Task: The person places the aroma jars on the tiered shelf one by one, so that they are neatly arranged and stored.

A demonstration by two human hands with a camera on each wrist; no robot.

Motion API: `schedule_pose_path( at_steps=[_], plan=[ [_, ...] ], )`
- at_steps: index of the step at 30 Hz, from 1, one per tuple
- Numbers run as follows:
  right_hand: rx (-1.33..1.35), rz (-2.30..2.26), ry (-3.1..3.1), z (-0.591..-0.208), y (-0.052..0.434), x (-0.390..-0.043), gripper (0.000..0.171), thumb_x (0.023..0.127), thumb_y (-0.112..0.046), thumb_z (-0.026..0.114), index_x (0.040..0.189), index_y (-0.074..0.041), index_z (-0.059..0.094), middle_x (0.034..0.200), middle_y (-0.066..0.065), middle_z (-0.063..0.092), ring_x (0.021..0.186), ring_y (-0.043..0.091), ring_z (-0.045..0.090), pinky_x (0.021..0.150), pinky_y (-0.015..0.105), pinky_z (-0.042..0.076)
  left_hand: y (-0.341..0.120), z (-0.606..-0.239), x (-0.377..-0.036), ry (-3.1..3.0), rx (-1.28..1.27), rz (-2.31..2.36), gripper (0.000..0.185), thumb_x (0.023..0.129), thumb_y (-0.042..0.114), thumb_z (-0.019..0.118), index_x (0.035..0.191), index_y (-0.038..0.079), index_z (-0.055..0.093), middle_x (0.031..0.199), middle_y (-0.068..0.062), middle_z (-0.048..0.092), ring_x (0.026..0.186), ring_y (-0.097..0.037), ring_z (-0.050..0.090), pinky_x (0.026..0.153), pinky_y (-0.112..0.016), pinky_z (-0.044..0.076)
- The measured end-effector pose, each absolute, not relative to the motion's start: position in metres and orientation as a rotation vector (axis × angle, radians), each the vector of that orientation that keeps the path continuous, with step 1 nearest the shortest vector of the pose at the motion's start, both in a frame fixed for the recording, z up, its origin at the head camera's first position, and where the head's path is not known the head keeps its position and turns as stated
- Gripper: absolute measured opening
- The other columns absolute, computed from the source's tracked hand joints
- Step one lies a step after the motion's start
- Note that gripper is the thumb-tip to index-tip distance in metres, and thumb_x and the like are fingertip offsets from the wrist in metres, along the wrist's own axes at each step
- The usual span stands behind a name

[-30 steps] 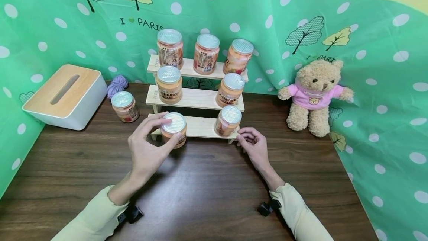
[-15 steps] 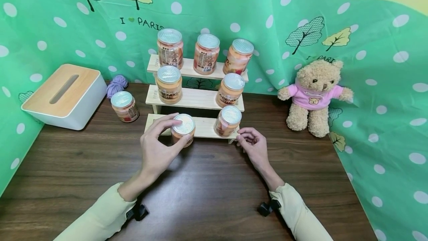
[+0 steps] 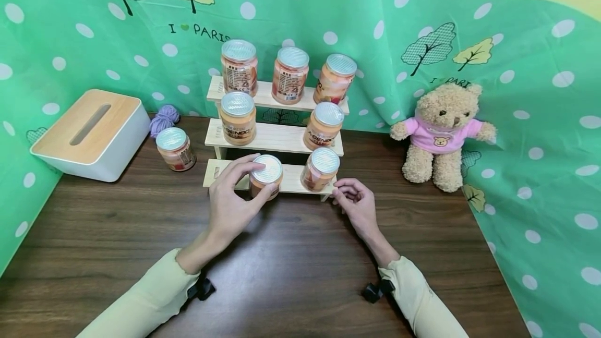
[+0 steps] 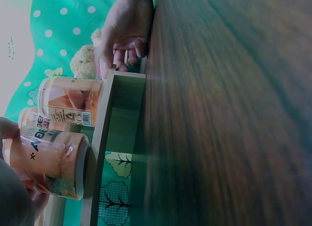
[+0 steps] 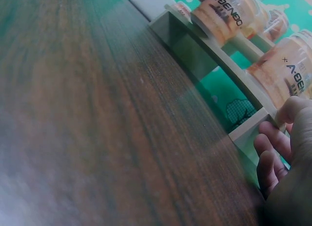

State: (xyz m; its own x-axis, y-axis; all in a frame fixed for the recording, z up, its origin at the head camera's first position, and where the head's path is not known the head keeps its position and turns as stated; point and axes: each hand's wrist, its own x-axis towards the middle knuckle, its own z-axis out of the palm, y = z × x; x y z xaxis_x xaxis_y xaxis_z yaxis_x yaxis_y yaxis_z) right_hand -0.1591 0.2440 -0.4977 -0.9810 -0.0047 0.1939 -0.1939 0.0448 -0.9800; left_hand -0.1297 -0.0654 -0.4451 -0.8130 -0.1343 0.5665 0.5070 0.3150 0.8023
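Note:
My left hand (image 3: 235,205) grips an orange-labelled jar (image 3: 266,173) by its sides near the silvery lid. The jar is upright at the front of the lowest step of a three-tier wooden display stand (image 3: 287,172); whether its base touches the board I cannot tell. At the stand's right end, my right hand (image 3: 357,205) pinches the lowest step's corner between thumb and curled fingers, as the right wrist view shows. Close to that hand stands a similar jar (image 3: 321,170) on the same step. In the left wrist view the held jar (image 4: 48,160) has its base toward the board.
Two jars stand on the middle step, including a left one (image 3: 238,119); three line the top step, including a middle one (image 3: 290,75). Leftward are a loose jar (image 3: 176,149), purple yarn (image 3: 164,120) and a tissue box (image 3: 94,134). A teddy bear (image 3: 441,137) sits at right.
My left hand has moved rightward along the lowest step with the jar, nearer to the jar on the right. My right hand has stayed at the stand's corner.

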Motion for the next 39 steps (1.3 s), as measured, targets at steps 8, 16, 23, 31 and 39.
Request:
schedule_pose_path(
  at_steps=[8, 16, 23, 31, 39],
  plan=[
    [0.210, 2.063, -2.172, -0.498, 0.243, -0.159, 0.018, 0.098, 0.014, 0.073, 0.112, 0.022, 0.065, 0.080, -0.005, 0.077, 0.064, 0.009, 0.068, 0.045, 0.016, 0.046, -0.060, -0.444, -0.134, -2.089, -0.328, -1.582, 0.042, 0.085, 0.017, 0.098, 0.123, 0.012, 0.081, 0.140, -0.011, 0.064, 0.133, -0.024, 0.060, 0.108, -0.030, 0.054],
    [0.207, 2.065, -2.173, -0.497, 0.245, -0.159, 0.019, 0.098, 0.013, 0.073, 0.113, 0.021, 0.065, 0.082, -0.005, 0.077, 0.065, 0.008, 0.069, 0.045, 0.016, 0.046, -0.057, -0.441, -0.140, -2.106, -0.337, -1.630, 0.042, 0.087, 0.015, 0.096, 0.126, 0.009, 0.080, 0.140, -0.009, 0.071, 0.130, -0.025, 0.064, 0.106, -0.038, 0.058],
    [0.214, 2.073, -2.170, -0.497, 0.245, -0.158, 0.020, 0.098, 0.013, 0.073, 0.114, 0.022, 0.065, 0.082, -0.005, 0.077, 0.065, 0.009, 0.069, 0.045, 0.016, 0.046, -0.051, -0.441, -0.143, -2.105, -0.346, -1.673, 0.043, 0.090, 0.013, 0.094, 0.130, 0.008, 0.080, 0.146, -0.008, 0.070, 0.136, -0.024, 0.062, 0.107, -0.040, 0.059],
    [0.212, 2.080, -2.163, -0.498, 0.244, -0.159, 0.020, 0.098, 0.014, 0.073, 0.114, 0.022, 0.064, 0.082, -0.005, 0.077, 0.065, 0.009, 0.069, 0.044, 0.016, 0.045, -0.046, -0.438, -0.148, -2.135, -0.350, -1.677, 0.043, 0.092, 0.011, 0.092, 0.133, 0.008, 0.079, 0.148, -0.009, 0.069, 0.132, -0.024, 0.066, 0.109, -0.039, 0.059],
    [0.210, 2.078, -2.167, -0.498, 0.245, -0.159, 0.020, 0.098, 0.013, 0.073, 0.114, 0.022, 0.064, 0.084, -0.005, 0.078, 0.066, 0.009, 0.069, 0.045, 0.015, 0.046, -0.043, -0.438, -0.149, -2.142, -0.344, -1.640, 0.046, 0.092, 0.010, 0.091, 0.136, 0.008, 0.077, 0.150, -0.010, 0.068, 0.125, -0.027, 0.068, 0.110, -0.041, 0.056]
  ],
)
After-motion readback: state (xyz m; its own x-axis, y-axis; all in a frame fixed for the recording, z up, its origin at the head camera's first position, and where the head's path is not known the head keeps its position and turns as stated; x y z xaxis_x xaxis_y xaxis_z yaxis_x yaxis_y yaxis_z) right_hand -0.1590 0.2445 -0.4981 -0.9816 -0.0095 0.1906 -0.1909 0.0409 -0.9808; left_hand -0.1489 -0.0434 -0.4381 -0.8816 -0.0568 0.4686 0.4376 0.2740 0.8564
